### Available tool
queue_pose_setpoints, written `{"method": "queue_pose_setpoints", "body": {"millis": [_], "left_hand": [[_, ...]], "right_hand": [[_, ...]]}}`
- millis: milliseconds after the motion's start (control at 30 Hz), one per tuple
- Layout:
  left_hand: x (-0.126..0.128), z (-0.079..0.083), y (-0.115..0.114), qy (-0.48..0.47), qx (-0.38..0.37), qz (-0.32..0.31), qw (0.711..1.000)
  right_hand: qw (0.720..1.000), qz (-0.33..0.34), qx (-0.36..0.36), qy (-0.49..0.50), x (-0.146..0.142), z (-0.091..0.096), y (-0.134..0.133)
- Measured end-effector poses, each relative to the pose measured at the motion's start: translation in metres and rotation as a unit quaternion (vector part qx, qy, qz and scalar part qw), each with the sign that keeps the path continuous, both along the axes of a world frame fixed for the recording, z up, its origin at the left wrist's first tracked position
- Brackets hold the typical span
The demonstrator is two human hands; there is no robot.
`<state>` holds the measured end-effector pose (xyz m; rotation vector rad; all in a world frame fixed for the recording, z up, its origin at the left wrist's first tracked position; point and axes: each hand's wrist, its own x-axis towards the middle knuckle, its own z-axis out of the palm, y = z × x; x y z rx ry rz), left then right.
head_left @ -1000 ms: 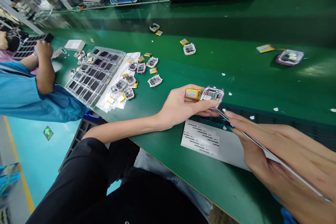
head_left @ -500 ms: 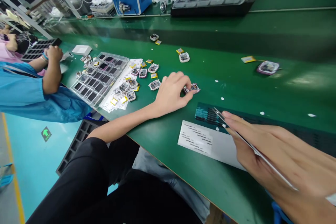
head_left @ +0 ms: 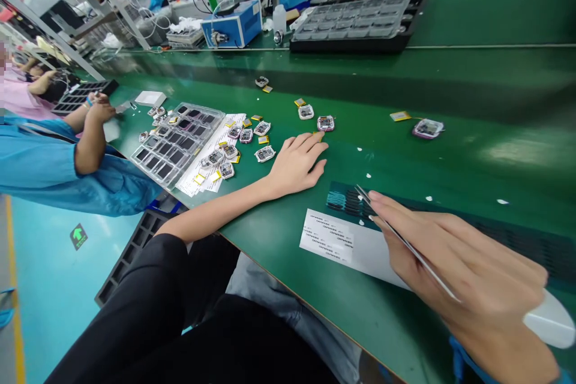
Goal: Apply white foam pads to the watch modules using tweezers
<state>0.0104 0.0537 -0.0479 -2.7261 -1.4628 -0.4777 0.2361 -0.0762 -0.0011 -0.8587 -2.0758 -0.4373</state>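
My left hand (head_left: pixel 294 165) rests palm down with its fingers stretched out on the green bench. Just beyond its fingertips lies a small square electronic module (head_left: pixel 326 123) in a pinkish case; a bit of its yellow battery (head_left: pixel 318 135) shows at the fingers. Whether they touch it, I cannot tell. In my right hand (head_left: pixel 454 258) is a pair of metal tweezers (head_left: pixel 422 259), held like a pen. Their tips are over a dark green strip (head_left: pixel 348 201) bearing rows of black and teal pieces. Below the strip lies a white printed label sheet (head_left: pixel 328 235), partly hidden by my right hand.
Several modules (head_left: pixel 264 153) with yellow batteries lie left of my left hand, some on paper sheets. Beyond them is a clear compartment tray (head_left: pixel 180 144), beside a co-worker in a blue sleeve (head_left: pixel 36 153). Another module (head_left: pixel 427 128) lies right; a blue box (head_left: pixel 234 25) stands behind.
My left hand has let go of the module, which now lies farther back on the bench, and its fingers have straightened. My right hand still holds the tweezers. The view has shifted slightly.
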Motion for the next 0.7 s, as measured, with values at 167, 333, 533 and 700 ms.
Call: {"method": "queue_pose_setpoints", "body": {"millis": [167,333,533,700], "left_hand": [[0.003,0.003,0.025,0.023,-0.018,0.020,0.999],[-0.007,0.016,0.066,0.046,-0.031,0.077,0.995],[-0.025,0.043,0.120,0.146,-0.115,0.063,0.981],[-0.039,0.055,0.142,0.182,-0.137,0.039,0.973]], "right_hand": [[1.000,0.008,0.010,-0.024,-0.001,0.002,-0.001],[0.999,0.003,0.030,-0.034,-0.002,0.003,0.000],[0.998,-0.001,0.048,-0.045,-0.001,0.001,0.001],[0.998,-0.005,0.047,-0.047,-0.002,0.002,0.001]]}}
